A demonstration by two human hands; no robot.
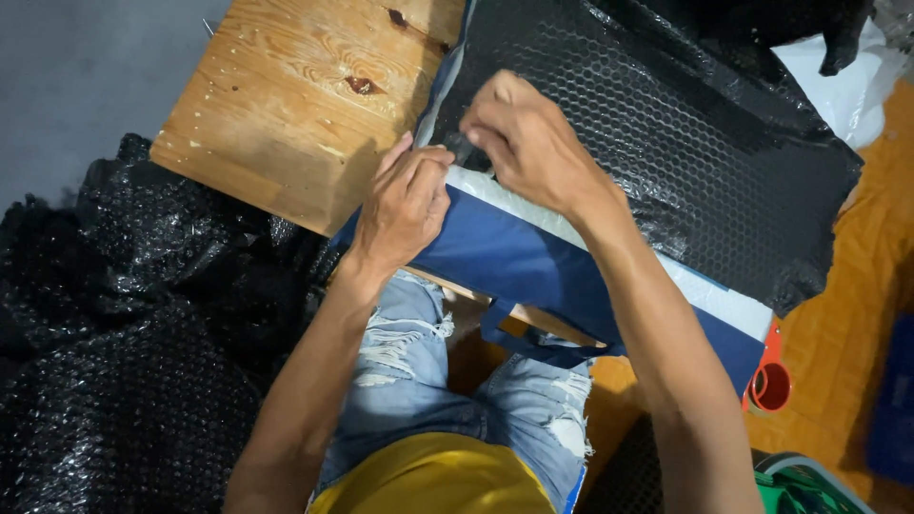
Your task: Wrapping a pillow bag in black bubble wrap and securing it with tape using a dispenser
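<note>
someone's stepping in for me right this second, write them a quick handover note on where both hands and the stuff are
Left hand: presses down on the edge of the blue bag on the wooden table.
Right hand: pinches the edge of the black bubble wrap where it meets the bag.
Done: the wrap lies over most of the bag's far side.
Left: the near blue part is still bare; no tape shows on the seam. More bubble wrap is heaped on the floor to the left.

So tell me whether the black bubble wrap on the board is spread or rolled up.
Spread: the black bubble wrap lies flat across the blue parcel, with both hands at its near edge.
</note>
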